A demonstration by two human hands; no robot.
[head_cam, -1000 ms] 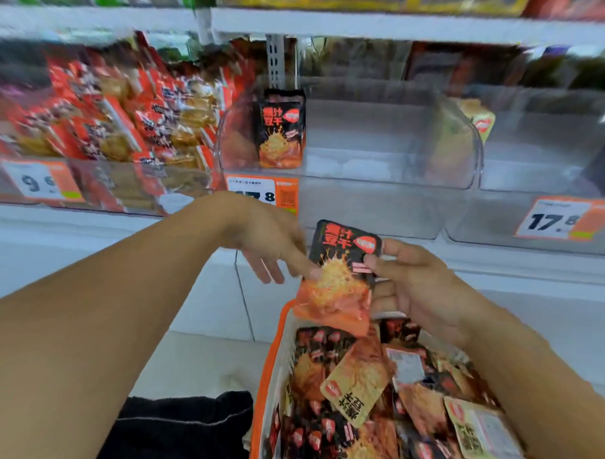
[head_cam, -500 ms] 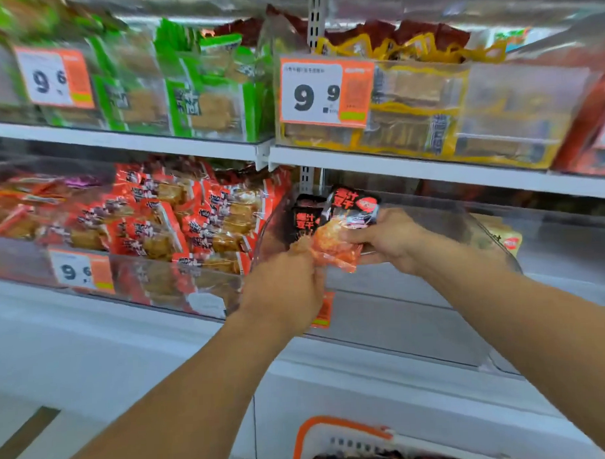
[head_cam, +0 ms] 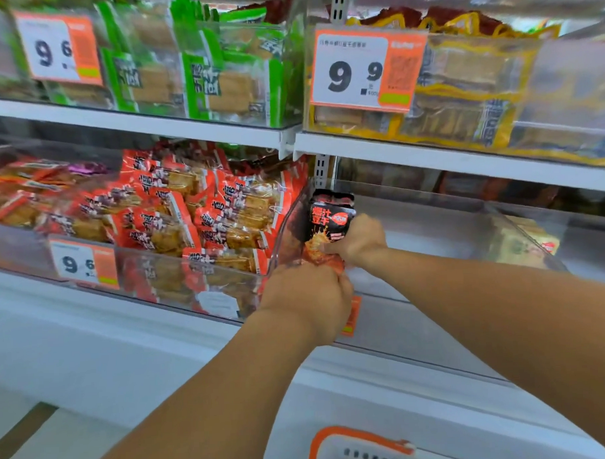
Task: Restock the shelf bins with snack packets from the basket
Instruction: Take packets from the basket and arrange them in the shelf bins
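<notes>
Both hands — left hand, right hand — pinch the black-and-orange foil snack packet (light, crinkly, probably slippery); gripping its sealed edges seems safest.

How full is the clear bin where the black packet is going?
Nearly empty: the clear bin shows bare floor, only one packet standing behind the black packet both hands hold.

Packet in the bin right of the full bin, basket below

The basket is cut off by the bottom edge; the left hand hides its fingers.
</notes>
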